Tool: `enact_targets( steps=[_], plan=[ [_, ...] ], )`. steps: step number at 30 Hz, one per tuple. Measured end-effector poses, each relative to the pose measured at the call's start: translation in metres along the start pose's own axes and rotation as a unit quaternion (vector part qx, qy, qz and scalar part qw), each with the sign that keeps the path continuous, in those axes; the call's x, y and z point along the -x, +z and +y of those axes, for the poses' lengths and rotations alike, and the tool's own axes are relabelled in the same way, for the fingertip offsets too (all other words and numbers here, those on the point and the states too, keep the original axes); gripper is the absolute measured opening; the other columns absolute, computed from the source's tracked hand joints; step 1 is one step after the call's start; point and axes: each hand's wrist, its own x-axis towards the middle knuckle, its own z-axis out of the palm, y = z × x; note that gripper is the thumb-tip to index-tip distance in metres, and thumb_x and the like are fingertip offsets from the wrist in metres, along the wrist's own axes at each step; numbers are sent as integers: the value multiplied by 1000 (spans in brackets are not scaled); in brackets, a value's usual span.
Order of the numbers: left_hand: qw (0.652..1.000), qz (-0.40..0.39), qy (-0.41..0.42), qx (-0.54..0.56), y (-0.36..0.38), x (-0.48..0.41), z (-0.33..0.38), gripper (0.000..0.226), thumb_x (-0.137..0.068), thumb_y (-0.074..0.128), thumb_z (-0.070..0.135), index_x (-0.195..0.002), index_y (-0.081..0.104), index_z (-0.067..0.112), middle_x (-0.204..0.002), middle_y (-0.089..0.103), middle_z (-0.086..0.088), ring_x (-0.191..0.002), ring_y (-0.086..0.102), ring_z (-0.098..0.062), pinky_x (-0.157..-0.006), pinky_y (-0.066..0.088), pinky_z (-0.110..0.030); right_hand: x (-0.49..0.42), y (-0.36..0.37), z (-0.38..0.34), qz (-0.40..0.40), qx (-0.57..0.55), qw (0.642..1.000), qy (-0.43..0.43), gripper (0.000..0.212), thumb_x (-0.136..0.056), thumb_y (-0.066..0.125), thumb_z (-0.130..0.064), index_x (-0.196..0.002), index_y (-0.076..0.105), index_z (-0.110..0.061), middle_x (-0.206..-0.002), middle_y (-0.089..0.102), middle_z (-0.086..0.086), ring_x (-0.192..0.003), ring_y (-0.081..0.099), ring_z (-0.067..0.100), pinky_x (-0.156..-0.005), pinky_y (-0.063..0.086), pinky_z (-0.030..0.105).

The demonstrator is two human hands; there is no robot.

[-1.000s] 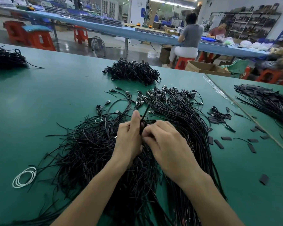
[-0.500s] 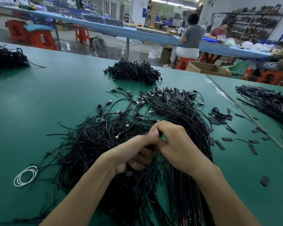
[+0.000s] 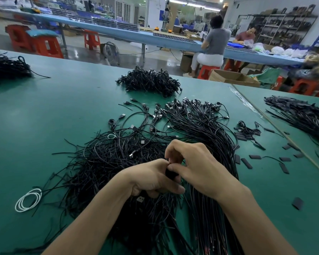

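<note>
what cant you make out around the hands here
- head view: small black piece pinched by left hand and right hand, mostly covered by their fingers, shape unclear
- head view: long black cable bundle cut off by bottom edge, near ends unseen

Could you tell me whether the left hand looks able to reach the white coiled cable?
Probably yes: the white coiled cable lies uncovered beside the black cable pile, on the side of the left hand, which must first release its black piece.
</note>
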Motion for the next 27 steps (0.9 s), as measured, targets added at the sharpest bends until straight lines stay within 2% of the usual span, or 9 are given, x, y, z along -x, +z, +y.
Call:
enact_targets(
  steps=[6, 8, 11, 13, 16, 20, 22, 24, 27],
  plan=[
    [1000, 21, -15, -1, 0, 0, -3, 22, -87, 73, 11, -80, 53, 11, -55, 40, 9, -45, 31, -6, -38, 26, -18, 1, 7, 1, 3, 13, 1000, -14, 14, -92, 64, -17, -96, 60, -30, -88, 59, -16, -87, 55, 5, -78, 49, 30],
    [999, 26, -6, 20, 0, 0, -3, 19, -89, 70, 10, -77, 55, 11, -55, 40, 9, -44, 31, -5, -38, 25, -17, 0, 9, 3, 2, 18, 1000, -18, 12, -94, 61, -18, -96, 58, -30, -90, 58, -15, -89, 53, 5, -80, 47, 30],
    [992, 45, 9, 120, 1, -3, -7, 38, -95, 57, 4, -62, 55, 22, -53, 36, 10, -42, 27, -3, -35, 23, -14, 0, 11, 6, -1, 17, 1000, -18, 14, -97, 56, -19, -94, 52, -32, -89, 54, -15, -87, 50, 4, -75, 43, 23],
    [972, 56, 28, 228, 2, -4, -8, 35, -97, 47, 2, -68, 51, 20, -56, 34, 7, -42, 26, -3, -34, 22, -13, 0, 11, 10, 12, 7, 1000, -13, 17, -98, 55, -19, -95, 48, -34, -89, 53, -16, -86, 50, 3, -72, 41, 21],
    [927, 54, 59, 367, 7, -7, -5, 17, -92, 38, 5, -86, 50, 15, -64, 40, 4, -50, 33, -6, -40, 29, -16, -1, 14, 14, 94, -11, 996, 7, 21, -98, 59, -16, -95, 48, -33, -87, 54, -16, -84, 52, 3, -71, 40, 18],
    [897, 107, 163, 397, 21, -15, -4, 21, -99, 38, 3, -104, 58, 8, -76, 57, -1, -65, 51, -11, -56, 43, -23, 0, 27, 6, 250, -155, 953, 70, 31, -93, 65, -6, -85, 50, -31, -75, 63, -16, -68, 60, -1, -57, 43, 7],
    [892, 161, 198, 372, 25, -20, -6, 19, -101, 47, 5, -115, 59, 9, -94, 68, -5, -83, 65, -16, -74, 53, -28, -1, 31, 4, 298, -230, 921, 98, 28, -93, 66, -8, -86, 53, -31, -81, 64, -16, -68, 61, 1, -60, 49, 13],
    [912, 256, 204, 248, 24, -21, -8, 22, -99, 57, 14, -121, 57, 14, -112, 69, -5, -104, 66, -18, -90, 54, -29, -4, 34, 5, 311, -290, 897, 123, 23, -92, 67, -9, -88, 55, -29, -83, 65, -9, -77, 63, 7, -71, 53, 21],
    [881, 418, 207, 78, 18, -18, -10, 27, -87, 71, 36, -107, 59, 21, -96, 64, -2, -85, 60, -9, -74, 51, -17, -9, 34, 4, 296, -394, 857, 146, 18, -93, 65, -4, -89, 56, -20, -82, 65, -5, -78, 64, 7, -76, 52, 21]
  ],
)
